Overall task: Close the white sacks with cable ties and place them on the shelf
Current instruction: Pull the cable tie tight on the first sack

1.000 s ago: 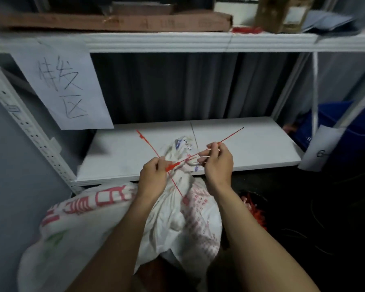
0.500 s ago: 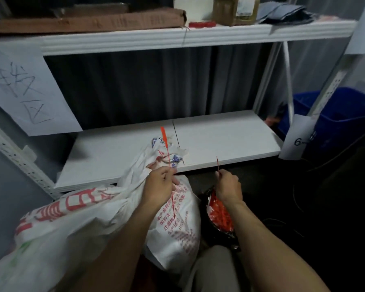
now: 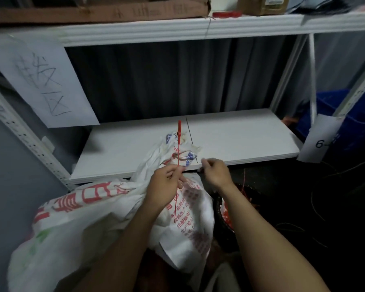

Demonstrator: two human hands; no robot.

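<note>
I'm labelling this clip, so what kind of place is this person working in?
Probably a storeroom or warehouse corner. White metal shelving with slotted uprights carries handwritten paper signs, a flat brown cardboard box lies on the top shelf, and a white woven sack with red print sits on the floor.

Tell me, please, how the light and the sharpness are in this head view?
Head view: dim overall, the floor at right nearly black; the white shelf is brightest. The right hand is slightly motion-blurred. Wide-angle distortion bends the upper shelf edge.
</note>
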